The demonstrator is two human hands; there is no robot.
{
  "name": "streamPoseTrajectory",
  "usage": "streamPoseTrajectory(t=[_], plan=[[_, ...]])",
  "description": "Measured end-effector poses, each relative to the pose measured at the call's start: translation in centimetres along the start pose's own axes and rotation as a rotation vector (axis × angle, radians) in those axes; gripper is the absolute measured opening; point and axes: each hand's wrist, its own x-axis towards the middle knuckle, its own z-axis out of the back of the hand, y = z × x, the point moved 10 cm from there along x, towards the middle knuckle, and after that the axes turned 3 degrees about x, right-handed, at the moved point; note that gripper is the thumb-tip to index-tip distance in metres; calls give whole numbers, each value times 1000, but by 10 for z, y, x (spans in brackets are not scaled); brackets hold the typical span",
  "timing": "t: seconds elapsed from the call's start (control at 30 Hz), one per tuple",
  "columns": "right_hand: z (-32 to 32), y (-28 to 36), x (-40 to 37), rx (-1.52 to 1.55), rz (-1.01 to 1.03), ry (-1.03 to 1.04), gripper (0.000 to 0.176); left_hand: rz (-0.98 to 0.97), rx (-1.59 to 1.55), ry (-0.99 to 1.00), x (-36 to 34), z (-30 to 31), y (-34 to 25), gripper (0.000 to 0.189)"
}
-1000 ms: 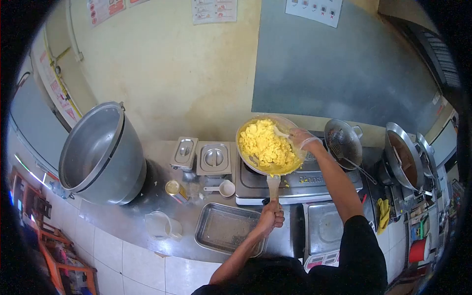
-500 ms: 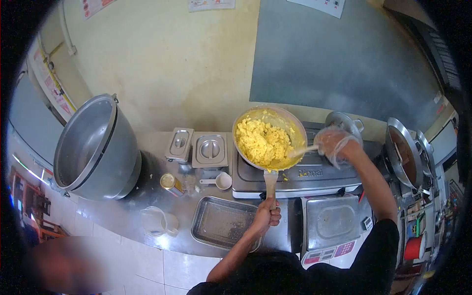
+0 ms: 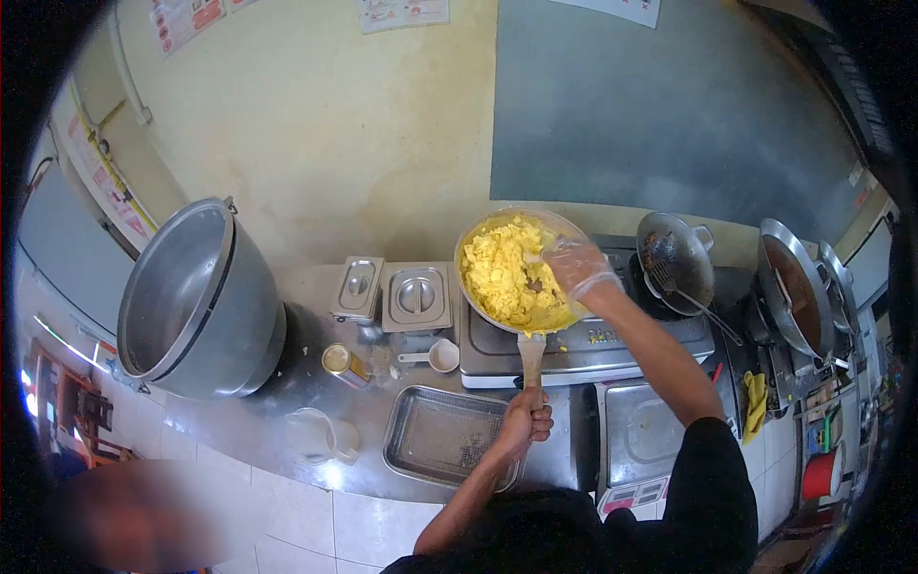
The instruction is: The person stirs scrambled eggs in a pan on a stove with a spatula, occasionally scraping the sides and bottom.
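A frying pan (image 3: 570, 228) of yellow scrambled eggs (image 3: 499, 273) sits over the portable gas stove (image 3: 622, 356). My left hand (image 3: 528, 421) is closed around the pan's pale handle (image 3: 532, 362). Over the right part of the pan is my right hand (image 3: 579, 270), in a clear plastic glove, its fingers closed on a pale spatula (image 3: 533, 258). Most of the spatula is hidden by the hand and the eggs. A dark patch of pan bottom shows between the eggs and the glove.
Right of the stove stand a wok (image 3: 688, 251) with a slotted turner (image 3: 665, 277) and a larger pan (image 3: 792, 292). A scale (image 3: 643, 435) and a wire-mesh tray (image 3: 445, 435) lie in front. Lidded steel containers (image 3: 418, 298), a can (image 3: 339, 362), a jug (image 3: 320, 435) and a big pot (image 3: 191, 297) are leftward.
My right hand has moved left with the spatula, from beside the pan to over it. The left hand keeps its hold on the handle. The wok and turner have come into clearer view.
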Motion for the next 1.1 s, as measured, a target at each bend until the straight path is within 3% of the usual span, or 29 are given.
streamPoseTrajectory(t=[0.1,0.23,0.33,0.37,0.47,0.57,0.63,0.7,0.77,0.9,1.0,1.1], plan=[[44,-5,-14,-20,12,20,19,12,-28,9,1,1,1,37],[51,-14,-29,11,-128,47,21,12,-33,14,5,4,5,37],[-12,6,-38,313,-63,98,25,5,-16,-3,3,2,3,37],[-29,15,-41,327,-55,237,29,4,-20,-1,2,2,2,37],[-41,-8,-37,245,-98,218,25,-3,-29,-5,1,3,3,37],[3,-8,-46,243,-144,294,20,-17,-25,-11,-3,4,-3,36],[-13,-3,-71,272,-65,216,18,-22,-25,-1,-1,3,-2,36],[-11,-11,-85,226,-115,280,17,-23,-35,-12,-1,4,3,36],[24,-14,-90,216,-154,276,15,-34,-31,-7,1,2,-1,36],[-26,-19,-108,291,-184,420,14,-59,-18,6,1,0,1,36],[18,-24,-87,227,-259,529,16,-56,-18,24,4,-3,2,36],[12,-33,-45,325,-265,309,21,-44,-18,31,1,-2,2,35]])
